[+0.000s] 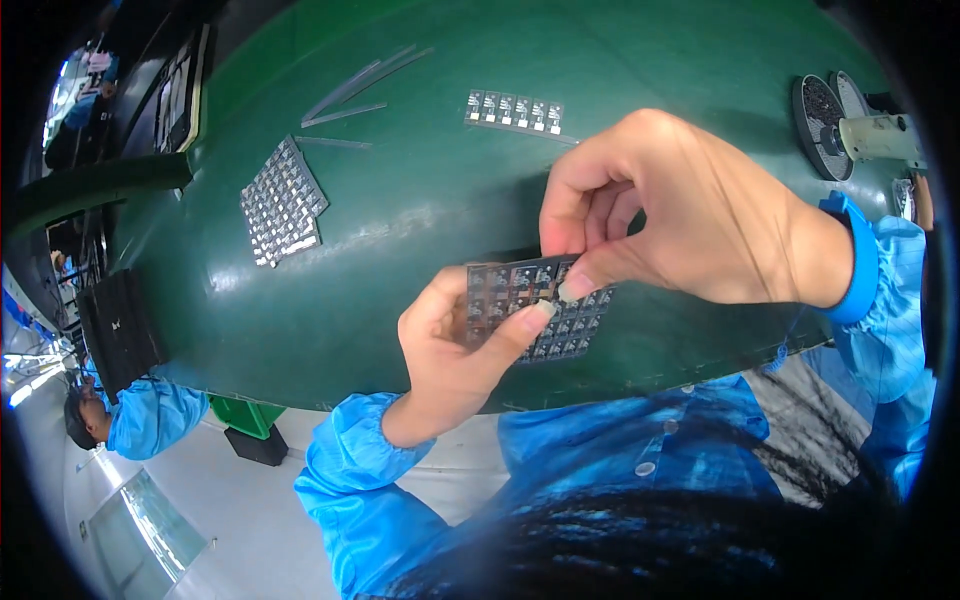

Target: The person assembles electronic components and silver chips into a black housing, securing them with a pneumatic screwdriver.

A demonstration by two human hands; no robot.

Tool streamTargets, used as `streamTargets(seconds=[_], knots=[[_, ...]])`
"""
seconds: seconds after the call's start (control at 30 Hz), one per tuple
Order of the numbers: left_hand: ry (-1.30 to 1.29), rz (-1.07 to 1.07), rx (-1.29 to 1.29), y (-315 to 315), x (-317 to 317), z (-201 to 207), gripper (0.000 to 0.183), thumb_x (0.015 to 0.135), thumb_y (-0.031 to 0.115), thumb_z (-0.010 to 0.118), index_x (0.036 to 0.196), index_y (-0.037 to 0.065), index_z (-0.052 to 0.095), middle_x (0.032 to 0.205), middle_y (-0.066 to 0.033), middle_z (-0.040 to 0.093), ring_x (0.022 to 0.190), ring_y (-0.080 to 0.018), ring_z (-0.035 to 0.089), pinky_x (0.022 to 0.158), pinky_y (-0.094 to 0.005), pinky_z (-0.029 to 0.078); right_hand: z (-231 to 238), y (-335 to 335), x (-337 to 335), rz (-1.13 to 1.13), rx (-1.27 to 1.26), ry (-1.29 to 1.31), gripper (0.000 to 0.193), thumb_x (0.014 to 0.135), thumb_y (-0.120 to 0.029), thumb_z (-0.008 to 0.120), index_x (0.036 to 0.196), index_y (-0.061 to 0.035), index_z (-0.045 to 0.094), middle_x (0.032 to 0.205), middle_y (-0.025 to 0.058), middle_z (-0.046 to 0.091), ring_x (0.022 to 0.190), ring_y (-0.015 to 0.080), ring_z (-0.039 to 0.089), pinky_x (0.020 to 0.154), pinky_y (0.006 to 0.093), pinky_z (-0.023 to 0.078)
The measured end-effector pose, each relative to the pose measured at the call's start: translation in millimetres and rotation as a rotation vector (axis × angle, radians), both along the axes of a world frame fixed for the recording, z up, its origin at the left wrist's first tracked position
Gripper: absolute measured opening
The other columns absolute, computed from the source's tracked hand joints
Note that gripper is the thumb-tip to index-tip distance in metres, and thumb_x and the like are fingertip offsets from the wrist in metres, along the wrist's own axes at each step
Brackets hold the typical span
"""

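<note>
A dark panel of small circuit boards (pixel 567 333) is held up over the near edge of the green table. My left hand (pixel 450 350) is closed on its left side, thumb across the face. My right hand (pixel 690 210) pinches the panel's upper edge between thumb and forefinger, close to the left thumb; its other fingers are curled. Part of the panel is hidden behind my thumbs. Beyond my right hand lies a short strip of small boards (pixel 514 112). Stacked panels of small boards (pixel 284 205) rest on the table to the left.
Several thin, narrow strips (pixel 360 85) lie on the far left of the green table (pixel 400 200). A round, dark reel-like fixture (pixel 822 128) stands at the far right. A dark box-like object (pixel 120 325) is at the left edge, where a person in blue (pixel 155 418) sits beyond a green bin (pixel 245 417).
</note>
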State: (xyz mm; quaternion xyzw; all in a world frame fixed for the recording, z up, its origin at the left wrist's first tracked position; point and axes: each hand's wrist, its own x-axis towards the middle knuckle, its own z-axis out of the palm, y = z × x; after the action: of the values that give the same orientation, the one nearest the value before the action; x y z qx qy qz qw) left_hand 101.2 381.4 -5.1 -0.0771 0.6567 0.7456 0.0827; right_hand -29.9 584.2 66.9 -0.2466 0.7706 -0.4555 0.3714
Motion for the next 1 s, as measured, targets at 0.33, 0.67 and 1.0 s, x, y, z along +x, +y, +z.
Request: streamTargets(seconds=[0.33, 0.67, 1.0], knots=[[0.005, -0.002, 0.027, -2, -4, 4, 0.032, 0.086, -0.001, 0.075, 0.113, -0.005, 0.059, 0.103, -0.0107, 0.07, 0.092, -0.012, 0.066, 0.083, -0.0276, 0.055, 1, -3, 0, -0.009, -0.011, -0.09, 0.017, 0.075, -0.001, 0.081, 0.09, 0.0024, 0.073, 0.08, 0.008, 0.07, 0.071, 0.0137, 0.064, 0.071, 0.0272, 0.055], [0.015, 0.023, 0.124, -2, -7, -1, 0.033, 0.087, 0.0, 0.074, 0.115, -0.005, 0.058, 0.103, -0.011, 0.068, 0.093, -0.0132, 0.065, 0.083, -0.028, 0.053, 9, -6, -1, 0.023, 0.109, -0.109, 0.019, 0.073, 0.002, 0.081, 0.091, 0.0011, 0.074, 0.08, 0.0088, 0.067, 0.07, 0.0155, 0.063, 0.067, 0.0272, 0.053], [0.045, -0.014, 0.038, -4, -7, 1, 0.032, 0.086, 0.002, 0.076, 0.111, -0.004, 0.058, 0.1, -0.0102, 0.069, 0.089, -0.0116, 0.064, 0.079, -0.0269, 0.053, 9, -9, -1, 0.035, 0.108, -0.144, 0.018, 0.075, 0.0, 0.081, 0.091, 0.0005, 0.074, 0.081, 0.0085, 0.067, 0.071, 0.0144, 0.063, 0.066, 0.0268, 0.054]])
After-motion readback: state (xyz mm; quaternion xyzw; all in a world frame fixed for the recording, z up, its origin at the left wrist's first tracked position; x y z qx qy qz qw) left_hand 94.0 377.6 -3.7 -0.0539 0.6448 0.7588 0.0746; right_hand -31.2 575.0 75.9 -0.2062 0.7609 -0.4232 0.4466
